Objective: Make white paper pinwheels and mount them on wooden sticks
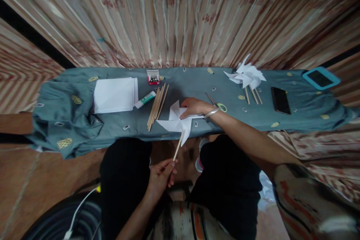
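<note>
My left hand (pixel 161 175) grips the lower end of a thin wooden stick (pixel 178 146) that rises to a white paper pinwheel (pixel 176 120) lying at the near edge of the table. My right hand (pixel 194 107), with a metal bangle on the wrist, rests on top of the pinwheel's centre and presses it down. The stick's upper end is hidden under the paper.
A teal cloth (pixel 67 120) covers the table. On it lie a bundle of wooden sticks (pixel 157 105), a glue tube (pixel 144 99), white paper sheets (pixel 114 94), a red pin box (pixel 153 78), scissors (pixel 216 104), finished pinwheels (pixel 247 77), a black phone (pixel 280 100) and a tablet (pixel 320 78). A curtain hangs behind.
</note>
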### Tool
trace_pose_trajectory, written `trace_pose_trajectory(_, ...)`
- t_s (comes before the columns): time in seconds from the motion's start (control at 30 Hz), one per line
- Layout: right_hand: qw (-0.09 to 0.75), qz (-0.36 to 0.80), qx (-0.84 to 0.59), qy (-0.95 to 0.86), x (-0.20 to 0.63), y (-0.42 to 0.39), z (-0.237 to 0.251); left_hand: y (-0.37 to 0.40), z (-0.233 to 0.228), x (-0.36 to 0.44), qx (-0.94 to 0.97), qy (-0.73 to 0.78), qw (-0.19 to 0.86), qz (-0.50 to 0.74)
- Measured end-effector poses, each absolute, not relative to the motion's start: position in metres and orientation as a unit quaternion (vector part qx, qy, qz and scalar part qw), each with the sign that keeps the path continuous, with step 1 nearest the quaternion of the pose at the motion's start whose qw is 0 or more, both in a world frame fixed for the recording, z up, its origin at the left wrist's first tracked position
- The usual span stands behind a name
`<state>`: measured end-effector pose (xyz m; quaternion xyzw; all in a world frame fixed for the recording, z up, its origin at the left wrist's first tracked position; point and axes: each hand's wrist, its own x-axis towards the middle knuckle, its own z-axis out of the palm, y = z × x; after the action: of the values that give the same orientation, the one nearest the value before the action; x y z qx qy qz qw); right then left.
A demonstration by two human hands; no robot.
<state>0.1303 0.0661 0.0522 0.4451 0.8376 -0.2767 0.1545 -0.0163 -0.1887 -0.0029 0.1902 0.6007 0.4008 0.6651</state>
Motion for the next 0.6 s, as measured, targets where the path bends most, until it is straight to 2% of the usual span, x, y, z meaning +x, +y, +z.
trace_pose_trajectory(0.3,0.16,-0.206,0.466,0.845,0.123,0.052,0.047,-0.188,0.014,-0.022,0.17,0.579,0.669,0.434)
trace_pose_trajectory(0.6,0.167,-0.188,0.463,0.85,0.117,0.038,0.049,-0.187,0.024,-0.023,0.169,0.561,0.674,0.45)
